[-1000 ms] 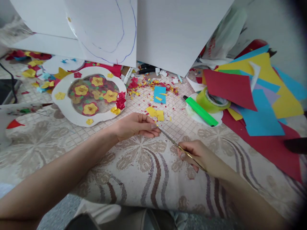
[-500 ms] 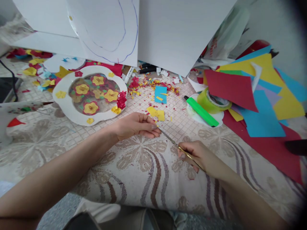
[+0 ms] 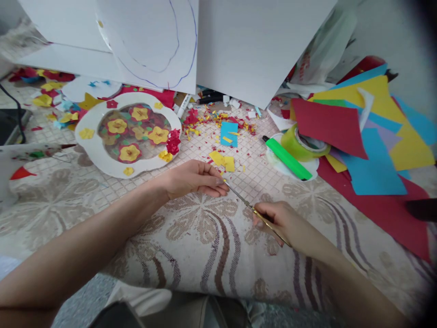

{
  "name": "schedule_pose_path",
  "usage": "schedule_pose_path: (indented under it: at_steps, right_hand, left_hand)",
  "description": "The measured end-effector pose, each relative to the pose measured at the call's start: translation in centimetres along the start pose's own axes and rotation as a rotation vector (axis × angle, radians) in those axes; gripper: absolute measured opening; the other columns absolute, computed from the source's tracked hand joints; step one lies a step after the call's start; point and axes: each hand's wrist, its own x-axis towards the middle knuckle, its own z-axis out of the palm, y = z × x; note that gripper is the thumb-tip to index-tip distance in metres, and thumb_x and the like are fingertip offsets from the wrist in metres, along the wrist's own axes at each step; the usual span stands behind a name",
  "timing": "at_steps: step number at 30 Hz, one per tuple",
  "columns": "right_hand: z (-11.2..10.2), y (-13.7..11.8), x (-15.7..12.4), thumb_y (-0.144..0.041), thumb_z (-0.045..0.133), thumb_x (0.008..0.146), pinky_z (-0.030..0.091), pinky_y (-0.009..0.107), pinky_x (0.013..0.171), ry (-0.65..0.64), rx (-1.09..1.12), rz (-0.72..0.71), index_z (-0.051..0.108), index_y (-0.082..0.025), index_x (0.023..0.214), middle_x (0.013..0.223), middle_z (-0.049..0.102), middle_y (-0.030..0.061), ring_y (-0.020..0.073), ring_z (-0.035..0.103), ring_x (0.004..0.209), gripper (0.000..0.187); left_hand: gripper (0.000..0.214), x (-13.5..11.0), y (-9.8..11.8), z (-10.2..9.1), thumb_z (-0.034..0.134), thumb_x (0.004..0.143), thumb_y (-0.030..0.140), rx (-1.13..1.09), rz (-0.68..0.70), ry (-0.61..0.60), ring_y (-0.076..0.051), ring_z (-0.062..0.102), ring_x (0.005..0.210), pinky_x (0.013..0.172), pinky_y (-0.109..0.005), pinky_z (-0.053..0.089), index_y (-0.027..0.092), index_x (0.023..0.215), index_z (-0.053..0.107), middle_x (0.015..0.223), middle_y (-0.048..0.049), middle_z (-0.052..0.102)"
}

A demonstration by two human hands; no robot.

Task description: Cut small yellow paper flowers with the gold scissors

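- Beside the white flower-shaped frame [image 3: 102, 157], toward your right, your left hand [image 3: 193, 178] lies low over the patterned cloth [image 3: 191, 237], its fingers drawn together and pinching the tip of a thin scissors-like tool [image 3: 251, 209]; whatever small piece sits between those fingertips is too small to tell.
- Your right hand [image 3: 283, 221] is closed around the gold-coloured handle end of that tool, farther from the frame than the left hand, so the tool spans the gap between your two hands.
- Inside the frame's opening lie yellow and red paper flowers [image 3: 131, 132] with green bits among them; more small flowers sit on its white rim.
- Past the left hand from the frame, two yellow paper squares [image 3: 221, 161] and a blue paper piece [image 3: 228, 133] lie among red and yellow scraps [image 3: 211, 119].
- Farther from the frame on the same side, a green marker [image 3: 287, 159] rests across a white dish, touching a roll of green tape [image 3: 303, 143]; beyond them is a pile of coloured paper sheets [image 3: 362, 136].
- White boards [image 3: 252, 45] lean behind the frame, one bearing a blue drawn curve.
- Against half a second ago: both hands hold the same grip and place; nothing on the cloth has moved; only the view has shifted very slightly.
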Motion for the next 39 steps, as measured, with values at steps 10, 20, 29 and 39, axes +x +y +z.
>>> schedule_pose_path:
  at_steps: [10,20,29,39]
  right_hand:
    - [-0.1,0.4,0.1,-0.049,0.055,0.086,0.028,0.022,0.047,-0.026,-0.022,0.004,0.044,-0.019,0.062,0.056,0.042,-0.0038,0.0103,0.039,0.053,0.039]
    - [-0.2,-0.2,0.0,-0.052,0.049,0.087,0.028,0.022,0.047,-0.043,-0.025,0.034,0.051,-0.018,0.064,0.052,0.043,-0.0036,0.0105,0.041,0.05,0.041]
    - [-0.2,-0.1,0.1,-0.051,0.047,0.089,0.028,0.023,0.046,-0.024,-0.07,-0.022,0.053,-0.019,0.066,0.05,0.044,-0.004,0.0099,0.041,0.045,0.041]
    - [0.5,-0.6,0.4,-0.059,0.043,0.088,0.027,0.024,0.047,0.093,-0.15,-0.065,0.039,-0.02,0.056,0.05,0.043,-0.0028,0.0109,0.041,0.048,0.05]
  left_hand:
    - [0.009,0.1,-0.2,-0.1,0.071,0.075,0.014,0.002,0.001,-0.037,-0.011,0.071,0.076,0.071,-0.019,0.054,0.01,0.075,0.063,0.082,-0.0064,0.074]
    - [0.013,0.2,-0.4,-0.5,0.072,0.075,0.017,0.005,0.026,-0.078,-0.011,0.07,0.078,0.079,-0.023,0.054,0.01,0.076,0.061,0.083,-0.0059,0.074]
    - [0.011,0.1,-0.3,-0.4,0.07,0.076,0.016,0.011,0.02,-0.069,-0.011,0.07,0.078,0.081,-0.024,0.053,0.01,0.076,0.061,0.083,-0.0063,0.074]
    - [0.014,-0.1,-0.1,-0.6,0.073,0.075,0.017,-0.028,0.026,-0.1,-0.012,0.07,0.08,0.081,-0.024,0.053,0.01,0.078,0.061,0.084,-0.0067,0.074]
